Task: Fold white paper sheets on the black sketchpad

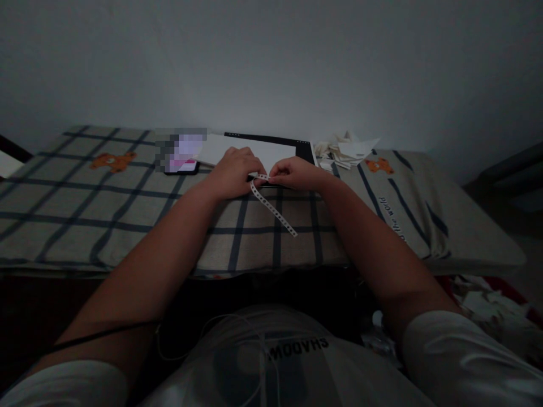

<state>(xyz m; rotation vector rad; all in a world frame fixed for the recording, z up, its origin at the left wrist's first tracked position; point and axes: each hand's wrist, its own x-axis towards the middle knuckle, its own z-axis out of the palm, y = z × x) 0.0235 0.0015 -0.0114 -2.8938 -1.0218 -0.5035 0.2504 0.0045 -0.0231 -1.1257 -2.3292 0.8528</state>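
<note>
A narrow white paper strip with a row of dark holes point(275, 211) hangs in a curve between my hands, its free end lying toward me over the checked cloth. My left hand point(237, 170) is closed at the strip's upper end, resting by the edge of a white sheet point(263, 150). Opposite it, my right hand point(294, 173) pinches the strip between thumb and fingertips. Beneath the sheet and hands lies a black board or folder point(304, 151) with small white marks along its far edge. The fingertips partly hide the strip's upper end.
A lit phone point(183, 161), partly pixelated, lies to the left. Crumpled paper scraps point(343, 150) are heaped at right. The checked cloth point(127, 209) covers the bench against the wall. Down at the lower right stands a red container point(511, 289) with more scraps.
</note>
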